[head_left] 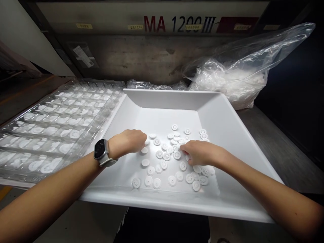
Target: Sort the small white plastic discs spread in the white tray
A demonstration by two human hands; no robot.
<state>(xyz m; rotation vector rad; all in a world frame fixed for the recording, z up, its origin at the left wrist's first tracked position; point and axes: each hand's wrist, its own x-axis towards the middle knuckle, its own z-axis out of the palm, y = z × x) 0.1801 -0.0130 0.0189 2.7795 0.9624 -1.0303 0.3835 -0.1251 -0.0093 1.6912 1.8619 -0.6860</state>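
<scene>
Many small round white plastic wheels, some with spoke-like openings, lie scattered in a large white tray. My left hand, with a watch on its wrist, is closed over the left side of the scatter. Its fingertips point down by a wheel, and what they hold is hidden. On the right, my right hand reaches in with bent fingers among the wheels. Its index fingertip is beside the central cluster, and one wheel shows partly between finger and thumb. Whether it is gripped is unclear.
To the left, clear plastic blister trays hold white parts in rows of pockets. Behind the tray at right stands a clear bag filled with white pieces. A machine panel rises along the back.
</scene>
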